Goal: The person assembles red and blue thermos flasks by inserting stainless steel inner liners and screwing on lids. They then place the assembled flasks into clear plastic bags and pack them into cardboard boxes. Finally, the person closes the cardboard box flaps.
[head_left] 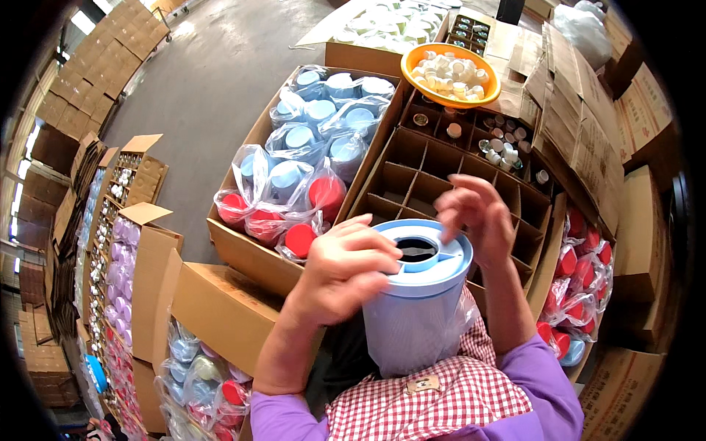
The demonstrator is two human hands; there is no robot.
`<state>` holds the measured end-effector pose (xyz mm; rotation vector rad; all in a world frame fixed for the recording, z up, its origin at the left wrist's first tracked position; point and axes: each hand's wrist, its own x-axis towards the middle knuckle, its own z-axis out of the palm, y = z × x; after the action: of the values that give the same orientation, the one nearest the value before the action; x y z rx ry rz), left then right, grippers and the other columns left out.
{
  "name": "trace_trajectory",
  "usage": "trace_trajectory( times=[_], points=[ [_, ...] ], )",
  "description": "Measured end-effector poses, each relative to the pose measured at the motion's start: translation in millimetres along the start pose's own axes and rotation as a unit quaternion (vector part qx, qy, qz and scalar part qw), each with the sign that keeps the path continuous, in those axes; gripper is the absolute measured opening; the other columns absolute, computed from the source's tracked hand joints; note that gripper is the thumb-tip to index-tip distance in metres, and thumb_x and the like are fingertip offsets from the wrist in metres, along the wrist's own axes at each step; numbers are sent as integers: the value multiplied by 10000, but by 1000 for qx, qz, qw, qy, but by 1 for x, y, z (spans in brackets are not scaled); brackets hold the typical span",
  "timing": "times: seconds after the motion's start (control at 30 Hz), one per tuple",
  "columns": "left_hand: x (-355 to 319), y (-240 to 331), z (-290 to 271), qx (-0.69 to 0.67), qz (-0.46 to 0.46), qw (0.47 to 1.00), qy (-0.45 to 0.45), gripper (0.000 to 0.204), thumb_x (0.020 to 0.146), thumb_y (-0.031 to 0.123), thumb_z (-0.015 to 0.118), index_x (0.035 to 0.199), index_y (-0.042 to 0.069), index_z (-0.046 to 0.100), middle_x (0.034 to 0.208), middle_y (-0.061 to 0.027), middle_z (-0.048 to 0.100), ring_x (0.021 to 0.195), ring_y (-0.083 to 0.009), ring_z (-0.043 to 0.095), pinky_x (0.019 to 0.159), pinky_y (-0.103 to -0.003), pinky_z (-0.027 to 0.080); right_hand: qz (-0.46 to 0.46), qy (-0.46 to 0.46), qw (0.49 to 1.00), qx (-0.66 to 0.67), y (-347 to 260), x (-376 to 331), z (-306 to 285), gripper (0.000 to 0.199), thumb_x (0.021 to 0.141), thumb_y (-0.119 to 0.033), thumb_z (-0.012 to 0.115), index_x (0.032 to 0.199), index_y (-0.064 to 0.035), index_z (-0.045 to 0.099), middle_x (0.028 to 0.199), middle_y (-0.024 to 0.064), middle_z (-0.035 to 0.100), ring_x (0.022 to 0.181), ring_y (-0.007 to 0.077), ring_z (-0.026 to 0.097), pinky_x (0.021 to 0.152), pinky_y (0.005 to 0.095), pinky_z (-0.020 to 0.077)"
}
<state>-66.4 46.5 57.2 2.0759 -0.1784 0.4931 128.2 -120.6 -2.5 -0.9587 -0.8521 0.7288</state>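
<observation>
A tall translucent plastic canister (408, 331) stands upright at my lap, in front of a red-checked apron (430, 389). Its light blue lid (450, 269) has a raised ring round a dark, round opening. From the left, my left hand (349, 261) grips the lid's edge, fingers curled over the top. My right hand (478, 217) is raised over the lid's far right side, fingers bent and apart; its thumb is close to the rim, and I cannot tell whether it touches.
Beyond the canister is a divided carton (423, 192), with an orange basin (407, 73) of small caps behind it. At left, an open carton (243, 246) holds bagged blue-lidded and red-lidded containers. Bagged red-lidded containers (585, 273) stand at right. Stacked cartons (647, 228) rise beyond them.
</observation>
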Motion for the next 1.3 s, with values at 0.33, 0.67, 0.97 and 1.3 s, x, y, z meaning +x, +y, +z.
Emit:
trace_trajectory(
  times=[0.33, 0.67, 0.97, 1.3],
  points=[
    [5, 12, 8, 105, -20, 994, -9, 375, 742, 427, 655, 816, 61, 683, 852, -118, 667, 969, -307, 634, 955, -498, 404, -5, 17, 999, 39, 15, 2, 0, 802, 874, -643, 422, 1288, 44, 441, 1021, 181, 637, 909, 241, 645, 778, 349, 532],
    [11, 23, 17, 192, 22, 980, 36, 374, 748, 433, 661, 848, 74, 683, 854, -93, 642, 868, -301, 625, 932, -505, 411, 20, 28, 996, 77, 18, 11, 24, 912, 822, -708, 434, 1356, 29, 366, 1213, 245, 555, 1100, 331, 575, 977, 464, 422],
    [-25, -55, 14, -234, 40, 971, 44, 452, 813, 457, 554, 867, 51, 747, 1057, -190, 655, 1114, -290, 542, 1068, -470, 245, -85, -154, 880, -441, -45, -15, 55, 567, 871, -529, 491, 1001, -12, 682, 992, 139, 683, 1014, 306, 636, 868, 404, 492],
    [-17, -87, 140, -590, -266, 761, -35, 338, 909, 303, 522, 958, 9, 681, 1016, -133, 653, 896, -195, 650, 791, -326, 515, -91, -494, 786, -360, -109, 26, 53, 215, 753, -99, 612, 946, -74, 705, 1002, 45, 691, 946, 233, 596, 753, 344, 519]
  ],
)
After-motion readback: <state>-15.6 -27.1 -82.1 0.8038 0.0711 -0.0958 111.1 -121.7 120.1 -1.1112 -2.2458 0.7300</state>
